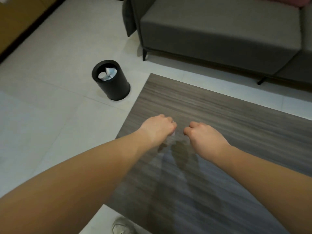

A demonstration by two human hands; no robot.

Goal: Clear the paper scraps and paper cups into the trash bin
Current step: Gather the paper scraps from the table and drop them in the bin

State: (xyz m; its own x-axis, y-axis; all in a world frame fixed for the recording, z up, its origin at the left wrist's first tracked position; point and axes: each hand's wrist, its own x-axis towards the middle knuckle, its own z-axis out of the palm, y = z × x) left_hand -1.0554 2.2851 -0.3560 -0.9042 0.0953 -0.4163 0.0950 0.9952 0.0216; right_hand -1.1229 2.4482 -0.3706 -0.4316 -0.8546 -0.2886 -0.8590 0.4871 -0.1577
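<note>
A black round trash bin (pixel 116 88) stands on the floor left of the table, with white crumpled paper and a paper cup (pixel 107 74) inside it. Both my hands hover over the left part of the wooden table (pixel 219 112), knuckles up and close together. My left hand (pixel 158 127) is curled into a fist, and a small pale paper scrap (pixel 173 133) peeks out under its fingers. My right hand (pixel 202 134) is also curled shut, with nothing showing in it. I see no loose scraps or cups on the visible tabletop.
A grey sofa (pixel 219 31) runs along the far side of the table, its dark legs on the pale tiled floor (pixel 50 115). A shoe (pixel 121 226) shows at the bottom edge by the table's near corner. A wooden cabinet sits at the top left.
</note>
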